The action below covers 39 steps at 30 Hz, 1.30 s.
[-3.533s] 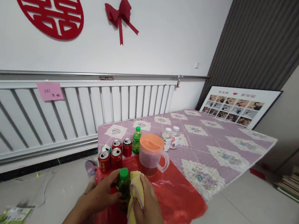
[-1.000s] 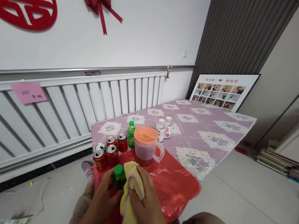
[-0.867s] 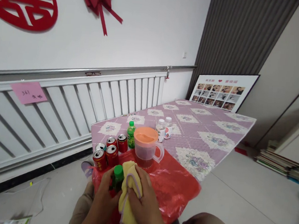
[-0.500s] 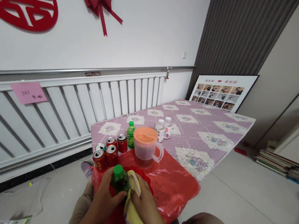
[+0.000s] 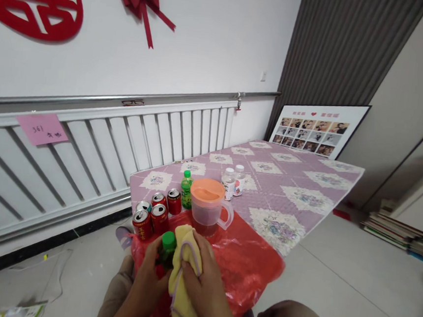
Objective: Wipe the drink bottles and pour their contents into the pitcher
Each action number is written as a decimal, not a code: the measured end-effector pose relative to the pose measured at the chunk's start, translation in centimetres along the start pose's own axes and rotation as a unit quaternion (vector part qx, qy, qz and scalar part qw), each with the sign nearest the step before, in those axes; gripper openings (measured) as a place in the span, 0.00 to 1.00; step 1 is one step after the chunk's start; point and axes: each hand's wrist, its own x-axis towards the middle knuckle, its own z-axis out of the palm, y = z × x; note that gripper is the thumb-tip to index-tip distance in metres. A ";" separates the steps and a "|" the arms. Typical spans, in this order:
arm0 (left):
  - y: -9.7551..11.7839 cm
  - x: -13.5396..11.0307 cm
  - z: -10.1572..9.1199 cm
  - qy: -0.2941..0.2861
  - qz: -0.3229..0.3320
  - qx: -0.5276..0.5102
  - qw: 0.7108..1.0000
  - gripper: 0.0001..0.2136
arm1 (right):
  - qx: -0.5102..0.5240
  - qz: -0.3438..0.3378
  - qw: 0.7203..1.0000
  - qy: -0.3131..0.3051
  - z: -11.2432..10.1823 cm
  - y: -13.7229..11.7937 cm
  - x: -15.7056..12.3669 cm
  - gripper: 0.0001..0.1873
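Observation:
My left hand (image 5: pixel 150 273) is closed around a green-capped bottle (image 5: pixel 168 243), held upright over the red plastic sheet (image 5: pixel 250 260). A yellow cloth (image 5: pixel 183 279) with purple edging is gripped in my right hand (image 5: pixel 204 275) and lies against the bottle's right side, covering part of it. Just beyond stands a clear pitcher (image 5: pixel 205 218) with an orange lid and some liquid low inside. To its left are several drink cans (image 5: pixel 159 216), mostly red, and a second green bottle (image 5: pixel 186 190).
Two small white-capped bottles (image 5: pixel 228 183) stand behind the pitcher on the purple flowered tablecloth (image 5: pixel 268 183). A white radiator (image 5: pixel 169 137) runs along the wall to the left. A framed photo board (image 5: pixel 316 128) leans at the far right, and stacked books (image 5: pixel 399 236) sit low on the right.
The yellow cloth in my right hand has moved up and left, and now covers more of the bottle. My left hand still grips the bottle in nearly the same place.

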 end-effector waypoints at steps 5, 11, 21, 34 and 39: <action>0.2 0.5 0.0 0.023 0.053 0.091 0.994 0.30 | -0.021 0.046 0.998 -0.034 1.1 4.7 -0.2 0.31; -0.4 0.6 -0.3 -0.020 0.026 0.030 0.999 0.33 | -0.026 0.052 0.997 -0.044 1.4 6.5 -0.6 0.31; -0.8 0.3 -0.3 -0.046 -0.010 -0.066 0.997 0.32 | 0.000 0.020 1.000 -0.007 -0.4 0.0 -0.4 0.31; -0.9 0.9 0.2 0.024 0.004 0.055 0.998 0.32 | -0.027 0.055 0.996 -0.071 1.5 6.4 0.0 0.30; -0.7 1.0 0.4 0.031 0.002 0.071 0.997 0.34 | -0.026 0.059 0.996 -0.067 1.3 6.4 -0.1 0.31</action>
